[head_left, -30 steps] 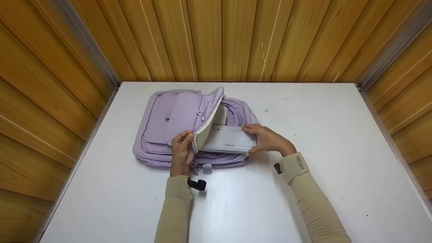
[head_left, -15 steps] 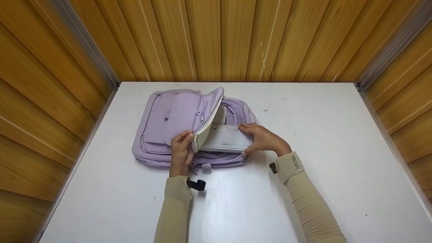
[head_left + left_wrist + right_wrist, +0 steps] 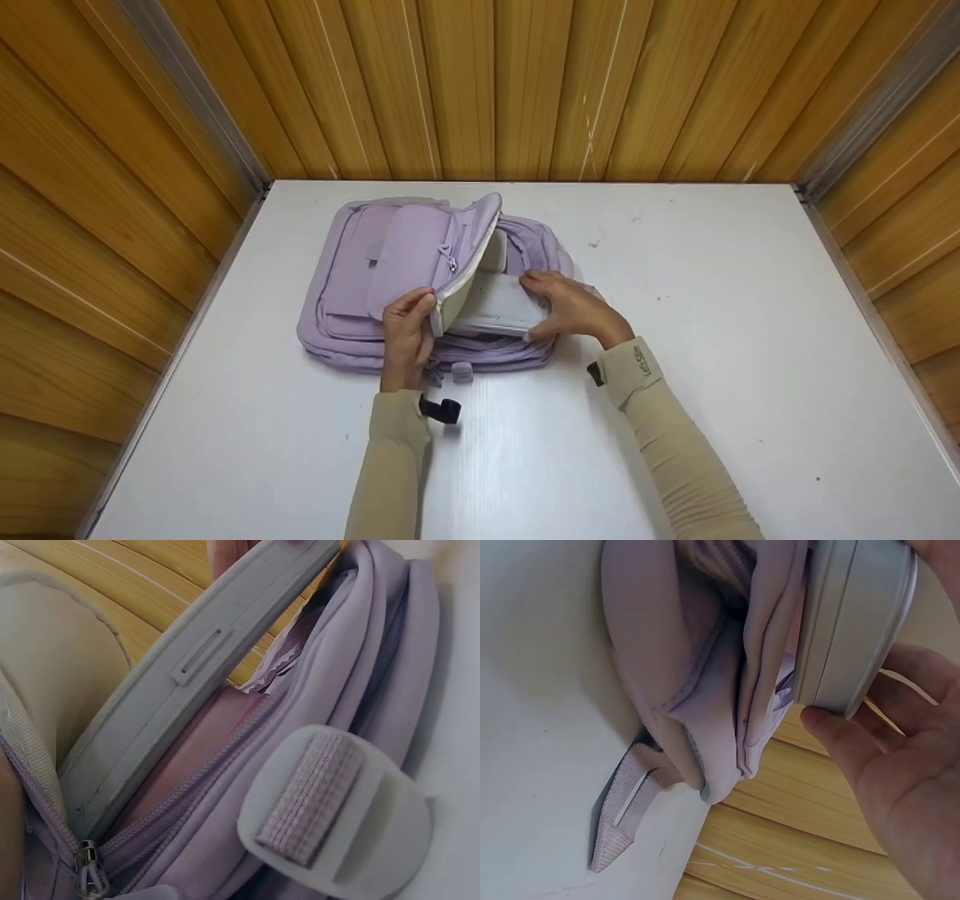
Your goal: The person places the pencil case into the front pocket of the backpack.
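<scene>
A lilac backpack (image 3: 409,262) lies flat on the white table, its main zip undone. My left hand (image 3: 407,330) pinches the edge of the raised front flap (image 3: 459,289) between thumb and fingers. Part of a flat, pale grey hard case (image 3: 499,304) sits inside the opening, its left end hidden under the flap. With thumb and fingers at the two corners of its outer end, my right hand (image 3: 574,306) grips the case. In the left wrist view, the side of the case (image 3: 161,690) shows a small slotted catch.
Another white item (image 3: 493,251) sits behind the case inside the backpack. A strap buckle (image 3: 375,817) lies at the bag's near side. Wood-panelled walls (image 3: 525,90) border the table (image 3: 735,315) at the back and both sides.
My right hand has moved left, pushing the case further under the flap and into the backpack. My left hand keeps holding the flap up in about the same place.
</scene>
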Demonstrator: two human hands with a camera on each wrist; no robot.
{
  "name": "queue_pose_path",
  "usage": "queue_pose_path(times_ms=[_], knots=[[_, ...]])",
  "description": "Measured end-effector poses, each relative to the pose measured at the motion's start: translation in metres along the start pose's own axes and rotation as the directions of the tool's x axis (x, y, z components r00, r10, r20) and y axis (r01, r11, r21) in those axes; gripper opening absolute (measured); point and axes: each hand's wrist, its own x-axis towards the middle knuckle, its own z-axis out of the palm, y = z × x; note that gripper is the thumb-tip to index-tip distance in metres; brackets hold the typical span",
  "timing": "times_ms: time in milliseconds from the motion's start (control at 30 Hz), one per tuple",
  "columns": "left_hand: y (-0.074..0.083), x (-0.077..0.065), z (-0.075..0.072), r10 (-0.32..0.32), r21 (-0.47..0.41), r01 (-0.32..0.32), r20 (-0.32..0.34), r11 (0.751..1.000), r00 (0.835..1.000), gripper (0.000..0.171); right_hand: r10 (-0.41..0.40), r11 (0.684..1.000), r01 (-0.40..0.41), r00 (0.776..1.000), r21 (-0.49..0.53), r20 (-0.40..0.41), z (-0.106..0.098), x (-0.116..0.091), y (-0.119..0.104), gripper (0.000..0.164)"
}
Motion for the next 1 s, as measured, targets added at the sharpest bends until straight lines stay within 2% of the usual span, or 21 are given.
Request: queue_pose_path(times_ms=[200,533,733,1000], knots=[[0.000,-0.001,0.002,0.003,-0.005,-0.004,-0.050,1.000,0.999,0.012,-0.008,0.999,0.008,1.000,0.051,-0.007,0.002,-0.002,0.004,0.100],[0.001,-0.001,0.002,-0.010,-0.018,0.009,-0.075,1.000,0.997,0.013,0.027,0.992,-0.021,0.998,0.121,-0.050,0.004,-0.009,0.014,0.113],[0.000,0.001,0.001,-0.023,-0.018,0.021,-0.098,1.000,0.995,0.010,0.050,0.988,-0.040,0.997,0.148,-0.061,-0.001,-0.019,0.025,0.109],[0.002,-0.003,0.001,-0.019,0.009,0.020,-0.077,1.000,0.997,0.013,0.057,0.983,-0.040,0.994,0.177,-0.092,0.000,-0.024,0.029,0.096]])
